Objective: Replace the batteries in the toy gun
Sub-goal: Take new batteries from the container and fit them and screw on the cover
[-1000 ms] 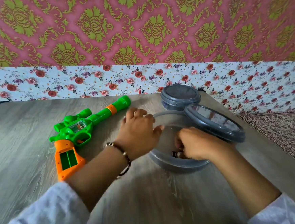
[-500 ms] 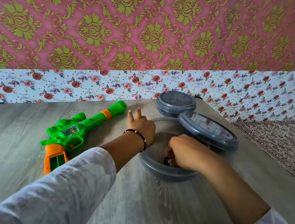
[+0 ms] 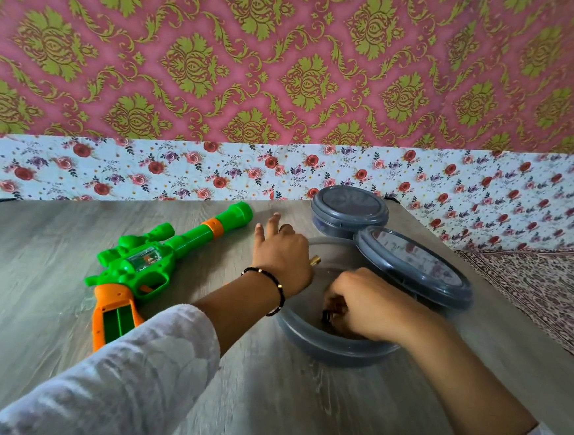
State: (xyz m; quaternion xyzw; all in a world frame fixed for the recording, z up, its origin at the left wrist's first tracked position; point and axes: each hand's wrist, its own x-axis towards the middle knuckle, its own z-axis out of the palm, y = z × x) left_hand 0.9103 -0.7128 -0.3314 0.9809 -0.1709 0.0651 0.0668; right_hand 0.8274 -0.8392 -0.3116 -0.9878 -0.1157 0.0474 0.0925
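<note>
The green and orange toy gun [image 3: 158,262] lies on the table at the left, its barrel pointing to the far right. The battery bay [image 3: 117,317] in its orange grip is open and looks empty. My left hand [image 3: 281,254] rests at the far left rim of an open round grey container [image 3: 330,346], two fingers stretched out. A small brass-tipped battery [image 3: 316,260] pokes out on its thumb side. My right hand [image 3: 364,302] is down inside the container, fingers closed on small dark batteries [image 3: 327,315].
The container's grey lid [image 3: 412,265] leans on its far right rim. A second, closed grey container [image 3: 350,208] stands behind it. The wooden table [image 3: 32,300] ends at a floral wall behind and drops to a patterned cloth [image 3: 547,299] at the right.
My left hand has slid along the container rim and stretched two fingers out; a brass tip now shows beside it. My right hand stays in the container. The view has tilted slightly.
</note>
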